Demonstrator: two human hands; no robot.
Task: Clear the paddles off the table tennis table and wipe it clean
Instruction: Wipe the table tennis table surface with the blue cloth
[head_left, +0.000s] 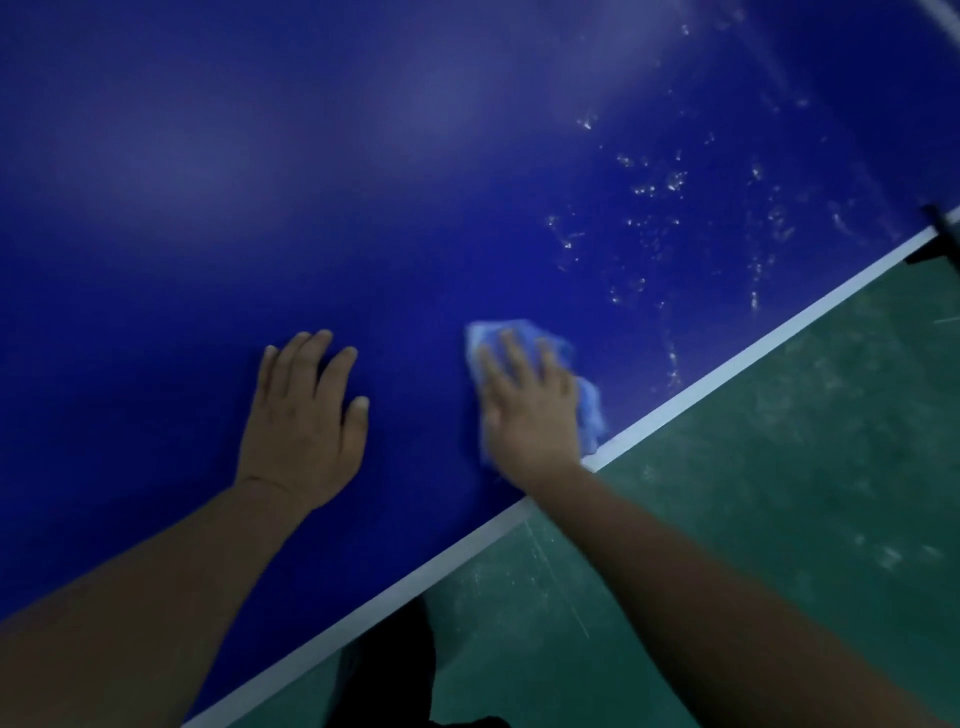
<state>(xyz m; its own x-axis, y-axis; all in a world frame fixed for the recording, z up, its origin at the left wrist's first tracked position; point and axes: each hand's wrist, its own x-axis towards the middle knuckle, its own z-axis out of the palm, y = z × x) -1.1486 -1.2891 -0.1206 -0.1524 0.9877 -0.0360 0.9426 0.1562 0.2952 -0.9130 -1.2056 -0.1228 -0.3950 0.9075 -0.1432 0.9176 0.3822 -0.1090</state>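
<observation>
The blue table tennis table (363, 182) fills most of the view, its white edge line running diagonally from lower left to upper right. My right hand (527, 402) presses flat on a light blue cloth (589, 405) near that edge, fingers straight. My left hand (304, 415) rests flat on the bare table to the left of the cloth, fingers spread. White droplets or smears (675, 223) speckle the table surface beyond the cloth, toward the upper right. No paddles are in view.
Green floor (779, 493) lies beyond the table's white edge (727, 369) at the lower right. A dark net clamp (935, 234) sits on the edge at the far right. Something dark (389, 670) shows below the table edge at the bottom.
</observation>
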